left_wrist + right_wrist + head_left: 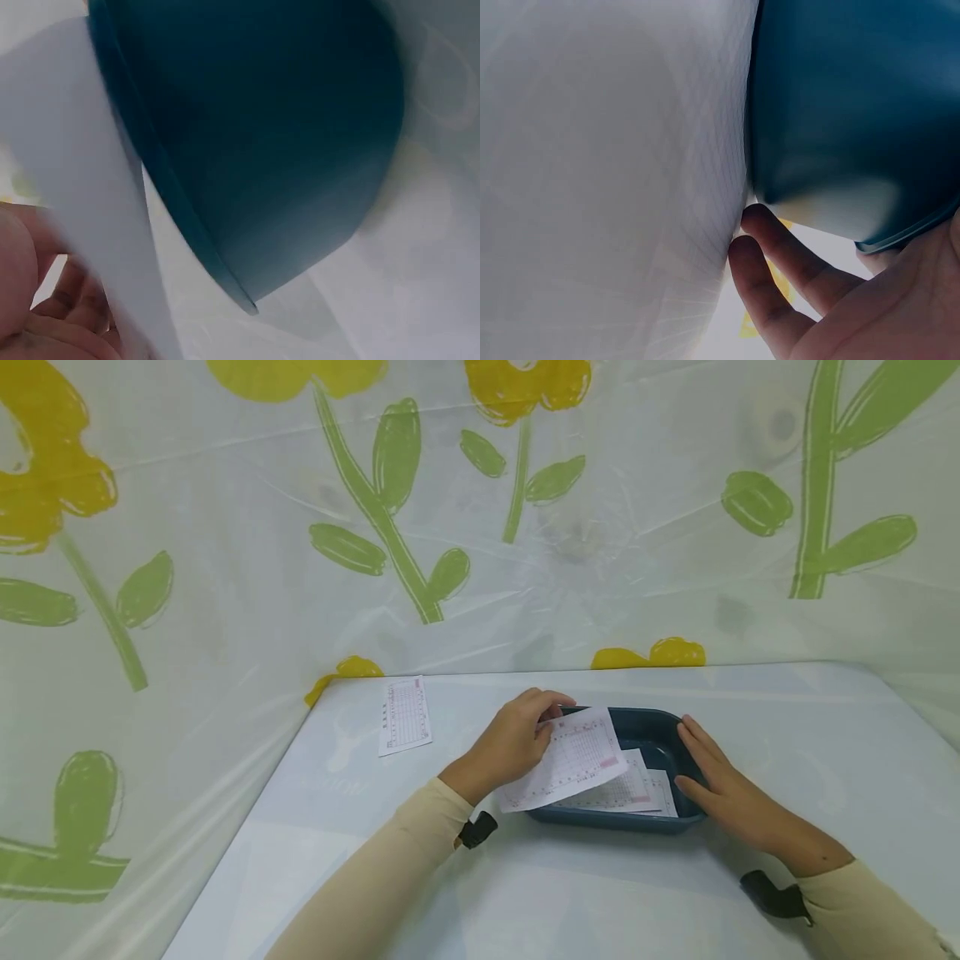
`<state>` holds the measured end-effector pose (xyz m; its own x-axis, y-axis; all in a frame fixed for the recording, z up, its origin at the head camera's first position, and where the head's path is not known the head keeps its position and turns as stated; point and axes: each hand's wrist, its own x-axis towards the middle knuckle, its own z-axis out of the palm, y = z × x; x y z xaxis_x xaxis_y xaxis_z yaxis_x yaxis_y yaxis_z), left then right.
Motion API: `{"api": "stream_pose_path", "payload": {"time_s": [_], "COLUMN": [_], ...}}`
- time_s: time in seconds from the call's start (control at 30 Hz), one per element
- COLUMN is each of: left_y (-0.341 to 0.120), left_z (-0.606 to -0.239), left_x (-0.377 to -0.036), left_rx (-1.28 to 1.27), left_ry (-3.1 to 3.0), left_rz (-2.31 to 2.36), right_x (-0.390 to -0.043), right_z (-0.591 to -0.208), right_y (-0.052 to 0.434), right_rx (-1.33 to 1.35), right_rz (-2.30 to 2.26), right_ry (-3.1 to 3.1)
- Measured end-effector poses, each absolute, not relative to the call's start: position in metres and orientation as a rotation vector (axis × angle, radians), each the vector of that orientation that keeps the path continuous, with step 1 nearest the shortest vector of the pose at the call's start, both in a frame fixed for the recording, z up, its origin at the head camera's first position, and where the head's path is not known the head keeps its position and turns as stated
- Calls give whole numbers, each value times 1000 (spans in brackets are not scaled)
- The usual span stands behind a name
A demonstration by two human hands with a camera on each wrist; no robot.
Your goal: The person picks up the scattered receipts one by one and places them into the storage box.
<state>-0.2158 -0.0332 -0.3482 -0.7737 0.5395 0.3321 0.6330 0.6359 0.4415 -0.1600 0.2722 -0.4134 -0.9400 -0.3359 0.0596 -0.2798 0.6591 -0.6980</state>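
Note:
In the head view, my left hand [513, 743] pinches a printed slip of paper [573, 760] by its left edge, tilted above a dark teal tray [652, 822]. More printed slips [611, 796] lie inside, partly hidden under the held one. My right hand [723, 785] rests against the tray's right end, fingers extended and thumb at the rim. The left wrist view has the slip [82, 150] between thumb and fingers, close to the tray's side [277, 150]. In the right wrist view, straight fingers [769, 292] reach down beside the tray wall [855, 97].
Another printed slip [405, 717] lies flat on the white table [337, 827], left of the tray near the back edge. A white curtain with yellow flowers and green leaves [397, 456] hangs behind and to the left.

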Motion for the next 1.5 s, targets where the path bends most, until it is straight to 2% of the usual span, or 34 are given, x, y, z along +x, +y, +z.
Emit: {"api": "stream_pose_path", "payload": {"time_s": [0.77,1.5], "left_y": [-6,9], "left_z": [-364,-377], "left_x": [-236,-237], "left_rx": [-1117,-1143], "left_ry": [-2797,-2865], "left_rz": [-805,-761], "right_x": [-160,-161], "right_z": [-412,-412], "right_y": [269,270], "right_rx": [-492,-502], "right_rz": [-1158,-1162], "right_ry": [2787,2781]}}
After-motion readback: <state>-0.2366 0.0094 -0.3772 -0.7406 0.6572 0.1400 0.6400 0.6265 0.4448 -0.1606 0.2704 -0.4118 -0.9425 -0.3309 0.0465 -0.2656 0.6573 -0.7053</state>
